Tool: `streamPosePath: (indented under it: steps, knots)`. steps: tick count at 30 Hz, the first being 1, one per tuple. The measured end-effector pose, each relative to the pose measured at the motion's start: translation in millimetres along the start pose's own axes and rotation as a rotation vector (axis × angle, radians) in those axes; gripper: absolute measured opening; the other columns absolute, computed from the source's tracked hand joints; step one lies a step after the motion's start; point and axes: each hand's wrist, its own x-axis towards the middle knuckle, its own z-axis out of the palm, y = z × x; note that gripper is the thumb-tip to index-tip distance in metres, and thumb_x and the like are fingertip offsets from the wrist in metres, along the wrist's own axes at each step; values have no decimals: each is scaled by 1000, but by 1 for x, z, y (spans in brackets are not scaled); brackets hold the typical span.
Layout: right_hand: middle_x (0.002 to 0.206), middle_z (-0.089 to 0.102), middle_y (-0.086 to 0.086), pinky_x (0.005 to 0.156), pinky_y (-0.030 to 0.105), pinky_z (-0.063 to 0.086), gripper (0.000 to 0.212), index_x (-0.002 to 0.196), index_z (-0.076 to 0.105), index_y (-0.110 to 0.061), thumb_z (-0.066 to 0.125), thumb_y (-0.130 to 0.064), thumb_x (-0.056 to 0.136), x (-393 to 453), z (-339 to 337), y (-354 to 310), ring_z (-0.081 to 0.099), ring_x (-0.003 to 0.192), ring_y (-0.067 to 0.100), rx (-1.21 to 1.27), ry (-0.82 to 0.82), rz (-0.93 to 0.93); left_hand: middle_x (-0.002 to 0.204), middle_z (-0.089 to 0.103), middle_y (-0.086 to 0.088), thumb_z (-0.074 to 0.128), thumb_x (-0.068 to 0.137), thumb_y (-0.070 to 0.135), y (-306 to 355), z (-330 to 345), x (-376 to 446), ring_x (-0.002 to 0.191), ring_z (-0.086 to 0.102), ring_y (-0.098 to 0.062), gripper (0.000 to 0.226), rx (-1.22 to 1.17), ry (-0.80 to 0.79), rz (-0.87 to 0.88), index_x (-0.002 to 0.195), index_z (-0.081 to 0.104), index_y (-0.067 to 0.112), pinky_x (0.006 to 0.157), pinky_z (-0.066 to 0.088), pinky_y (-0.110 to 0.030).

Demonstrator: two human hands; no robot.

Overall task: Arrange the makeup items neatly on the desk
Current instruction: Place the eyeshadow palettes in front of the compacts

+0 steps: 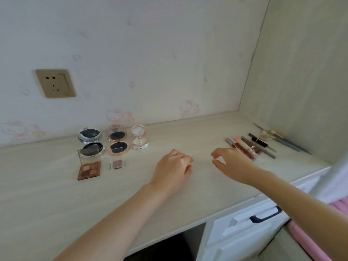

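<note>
Both hands empty, fingers loosely curled; right hand (232, 163) touches the lip tubes (243, 147), angled away rightward; left hand (174, 166) further.

Beige wall socket (55, 83) on pale wallpaper (150, 53) with faint pink cartoon cats, white drawer (244, 228) with dark handle (265, 215) at lower right, pink fabric (308, 242) at the right corner

Pale wallpaper (150, 53) (faint pink cartoon cats) with a beige socket (55, 83); white drawer (250, 223) below.
</note>
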Motion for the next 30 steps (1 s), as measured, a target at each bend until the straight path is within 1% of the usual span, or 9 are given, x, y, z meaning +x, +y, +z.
streamPosePath:
  steps: [3, 5, 8, 11, 14, 18, 22, 27, 30]
  knots:
    - [124, 58, -6, 95, 32, 44, 26, 116, 61, -23, 52, -35, 94, -12, -11, 38, 50, 119, 17, -34, 40, 69, 108, 68, 1, 53, 89, 22, 29, 22, 26, 115, 51, -17, 29, -10, -43, 78, 115, 66, 18, 90, 43, -29]
    - [128, 57, -2, 92, 32, 45, 25, 114, 62, -22, 52, -32, 94, -17, -18, 62, 55, 113, 21, -46, 42, 103, 110, 68, 0, 52, 89, 22, 46, 35, 45, 115, 51, -19, 31, -22, -63, 117, 118, 64, 19, 90, 43, -30]
    - [113, 66, 2, 83, 34, 48, 22, 109, 61, -21, 47, -31, 95, -21, -27, 98, 61, 97, 23, -75, 70, 153, 110, 67, -2, 51, 90, 22, 65, 56, 73, 114, 50, -20, 30, -53, -94, 132, 116, 64, 18, 89, 45, -31]
    - [101, 67, 4, 77, 36, 51, 24, 109, 58, -22, 44, -35, 95, -22, -33, 132, 62, 87, 23, -93, 112, 228, 108, 66, -1, 50, 90, 22, 79, 79, 96, 111, 51, -20, 26, -67, -108, 141, 110, 65, 18, 86, 45, -32]
    - [107, 67, 5, 79, 40, 52, 28, 119, 55, -23, 43, -31, 95, -20, -39, 160, 63, 94, 26, -117, 142, 272, 109, 66, 1, 51, 89, 22, 90, 100, 118, 109, 51, -19, 24, -100, -127, 143, 106, 67, 21, 84, 45, -32]
    - [119, 64, -1, 86, 32, 48, 32, 125, 55, -22, 47, -26, 94, -6, -46, 192, 61, 106, 23, -111, 139, 311, 106, 66, 2, 50, 90, 23, 99, 125, 149, 109, 51, -20, 21, -134, -148, 104, 102, 68, 21, 83, 46, -32]
    - [120, 61, 3, 87, 36, 50, 33, 126, 53, -19, 49, -25, 94, 13, -49, 220, 59, 104, 27, -117, 81, 318, 101, 67, -3, 50, 92, 23, 108, 147, 182, 108, 51, -21, 24, -191, -172, 51, 109, 67, 19, 81, 48, -35]
    - [119, 55, 10, 87, 34, 43, 36, 127, 51, -12, 52, -17, 92, 43, -46, 247, 52, 104, 28, -117, 42, 268, 114, 65, -2, 54, 91, 31, 115, 176, 224, 117, 48, -19, 33, -238, -248, -30, 122, 62, 21, 86, 48, -36]
    - [126, 53, 11, 94, 36, 41, 43, 133, 47, -12, 53, -18, 90, 58, -42, 258, 48, 113, 30, -153, 52, 254, 122, 61, -3, 58, 88, 46, 118, 191, 248, 121, 47, -19, 46, -251, -317, -94, 126, 58, 21, 94, 47, -38]
